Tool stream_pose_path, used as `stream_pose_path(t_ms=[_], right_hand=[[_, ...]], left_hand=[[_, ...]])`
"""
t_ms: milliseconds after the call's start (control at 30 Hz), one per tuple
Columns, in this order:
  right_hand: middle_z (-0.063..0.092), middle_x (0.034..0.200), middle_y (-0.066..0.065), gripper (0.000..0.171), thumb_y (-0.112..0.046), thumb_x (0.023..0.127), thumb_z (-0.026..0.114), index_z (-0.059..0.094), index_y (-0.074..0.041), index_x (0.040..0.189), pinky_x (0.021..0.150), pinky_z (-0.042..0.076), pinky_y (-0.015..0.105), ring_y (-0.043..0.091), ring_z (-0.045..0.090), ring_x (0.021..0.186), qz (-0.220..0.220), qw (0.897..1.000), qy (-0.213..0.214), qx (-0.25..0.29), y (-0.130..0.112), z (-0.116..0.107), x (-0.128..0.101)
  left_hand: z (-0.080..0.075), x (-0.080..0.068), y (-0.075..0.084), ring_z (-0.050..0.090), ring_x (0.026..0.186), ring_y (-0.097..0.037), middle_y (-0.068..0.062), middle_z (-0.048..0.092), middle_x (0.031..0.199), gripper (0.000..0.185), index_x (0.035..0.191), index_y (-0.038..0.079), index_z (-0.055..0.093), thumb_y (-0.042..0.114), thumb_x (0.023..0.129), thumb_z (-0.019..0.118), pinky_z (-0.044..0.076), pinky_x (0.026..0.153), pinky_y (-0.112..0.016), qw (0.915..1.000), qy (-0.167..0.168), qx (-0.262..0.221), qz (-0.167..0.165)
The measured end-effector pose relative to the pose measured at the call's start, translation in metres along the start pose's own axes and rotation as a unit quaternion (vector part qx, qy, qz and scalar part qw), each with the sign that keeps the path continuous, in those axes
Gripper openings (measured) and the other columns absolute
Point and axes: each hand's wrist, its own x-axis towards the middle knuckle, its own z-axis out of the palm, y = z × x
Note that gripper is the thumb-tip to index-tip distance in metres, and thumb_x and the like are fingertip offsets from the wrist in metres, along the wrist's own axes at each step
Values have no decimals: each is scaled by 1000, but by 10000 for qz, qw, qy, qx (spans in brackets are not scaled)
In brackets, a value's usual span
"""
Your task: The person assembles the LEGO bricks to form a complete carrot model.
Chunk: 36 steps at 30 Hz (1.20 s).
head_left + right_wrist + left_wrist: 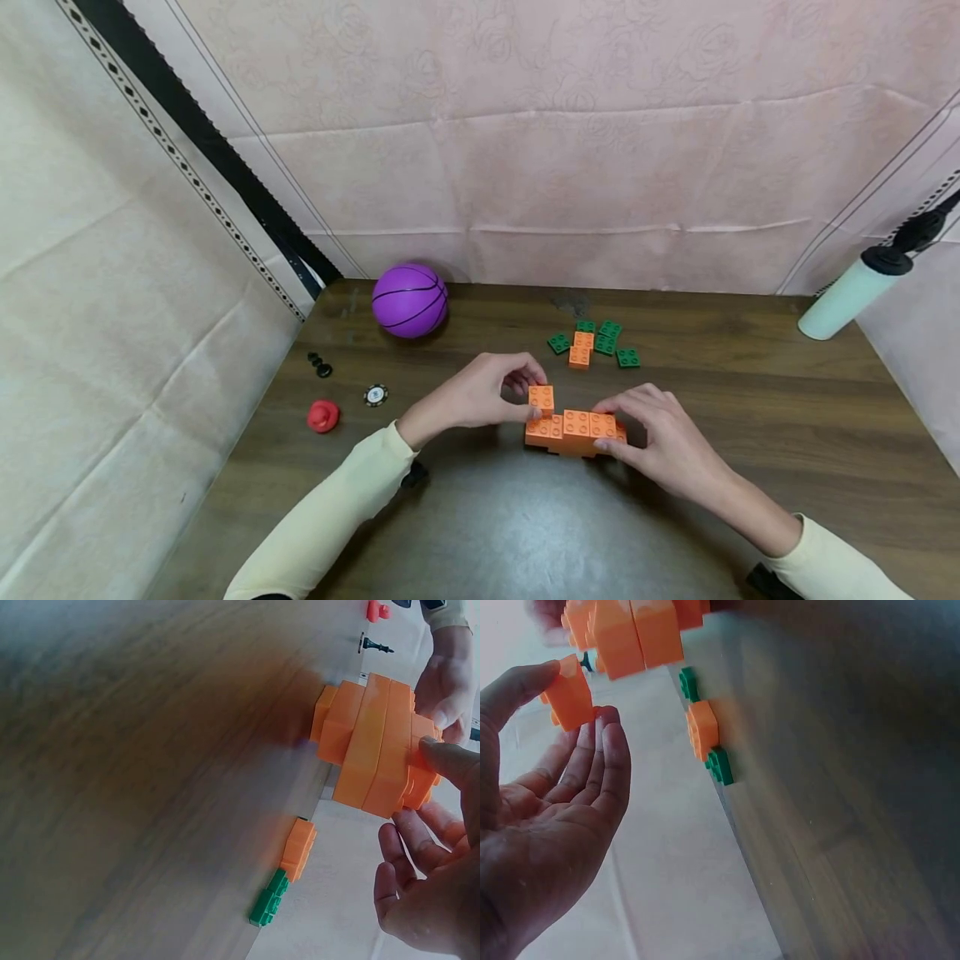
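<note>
Wooden table point(750, 417), cloth backdrop on three sides. Person seated, pale sleeves, both hands at mid-table.

Right hand point(663, 446) grips an orange block stack point(573, 432) by its right end: thumb on the near side, fingers curled over the far side. The right wrist view shows the thumb tip point(450, 761) pressed to the stack's edge. The stack's long axis runs left to right across the table, low, at or just above the surface.

Left hand point(480, 396) pinches a single orange brick point(542, 398) between thumb and fingertips; the remaining fingers lie loosely together in the left wrist view point(600, 761). The brick sits directly over the stack's left end, studs up, touching or very nearly touching; contact cannot be confirmed. The left hand is the nearer to that open end; the right holds the opposite end.

Behind, well apart: loose bricks point(592, 343), green around orange. Purple ball point(409, 301) far left. Red cap point(323, 416), small disc point(376, 394), black bits point(318, 364) along the left edge. Pump point(855, 292) at far right.
</note>
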Motion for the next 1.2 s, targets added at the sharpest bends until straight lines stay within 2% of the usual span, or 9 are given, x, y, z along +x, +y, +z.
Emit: stream_pose_path(t_ms=[100,333,467,600,867,1000,1200], right_hand=[[76,111,-15,37,-26,82,93,75,-31,114,92,43,44,11,59,106,-32,10000,32,-6,0,1,0],[76,111,-14,38,-25,81,93,75,-30,114,92,44,46,16,60,107,-65,9999,77,80,-1,1,1],[76,110,-14,37,-26,82,93,75,-30,114,91,44,45,17,61,107,-22,9999,48,116,-1,1,1],[77,109,-15,37,-24,80,94,76,-31,111,89,46,44,12,59,105,-45,9997,102,209,-1,2,2],[76,105,-19,37,-21,77,96,78,-33,107,86,54,40,4,60,103,106,9982,207,550,-1,-1,3],[76,104,-20,36,-22,78,96,79,-34,107,86,55,38,3,60,103,171,9979,235,586,0,-1,2],[76,103,-20,36,-23,78,96,79,-33,108,86,54,38,3,60,103,205,9976,196,631,1,0,1]], left_hand=[[5,-5,4,69,97,-13,10,71,105,27,115,22,71,24,91,83,60,87,-33,9997,-89,190,87],[13,-8,7,69,99,-9,11,71,108,26,116,21,71,23,92,82,56,87,-21,9988,-166,416,221],[17,-8,7,68,101,-5,9,73,110,26,116,20,72,23,92,82,59,92,-26,9980,-145,495,364],[19,-8,9,66,101,-2,9,73,110,26,115,19,73,25,92,83,60,94,-32,9974,-88,565,441],[21,-6,4,67,103,-3,12,73,107,26,109,23,77,30,87,89,60,96,-39,9994,136,92,292],[21,-4,6,67,105,-2,15,72,106,25,107,25,76,32,86,90,60,97,-38,9997,103,142,165],[24,-4,9,66,102,-2,13,70,104,26,107,22,77,30,86,90,60,94,-38,9996,49,272,69]])
